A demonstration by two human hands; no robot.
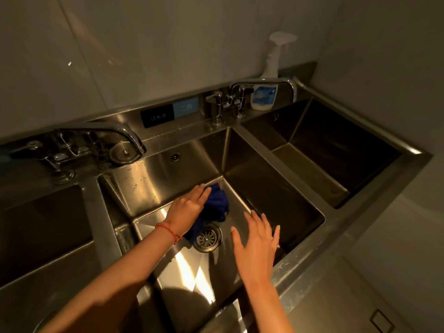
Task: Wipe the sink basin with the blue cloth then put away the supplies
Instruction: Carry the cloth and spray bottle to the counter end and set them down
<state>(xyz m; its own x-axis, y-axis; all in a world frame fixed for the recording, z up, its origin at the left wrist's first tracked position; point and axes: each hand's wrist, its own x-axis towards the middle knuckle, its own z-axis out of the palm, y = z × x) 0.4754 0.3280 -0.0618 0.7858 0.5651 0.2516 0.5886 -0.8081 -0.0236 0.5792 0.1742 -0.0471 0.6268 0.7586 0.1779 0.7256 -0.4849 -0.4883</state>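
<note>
Middle sink basin (276,188) of a three-basin steel unit, seen from above. The blue cloth (216,205), bunched into an elongated wad, lay on the basin floor with its long axis running from the far floor edge toward the near left, its near end touching the rim of the round drain strainer (207,237). The left hand (186,209) pressed flat on the cloth's left side, fingers (201,191) extended and together, pointing toward the far right corner; they lay over the cloth rather than curling round it, and the palm hid the cloth's left portion. A red string bracelet (168,228) circled that wrist. The right hand (258,241) hovered just right of the drain, fingers spread and empty, apart from the cloth; whether it touched the basin floor could not be told. A spray bottle (265,92) stood on the back ledge behind the right faucet (264,84), its label blurred. The left faucet (115,134) overhung the basin's far left corner. The outer basins lay in shadow, the left one cut off by the frame edge.
</note>
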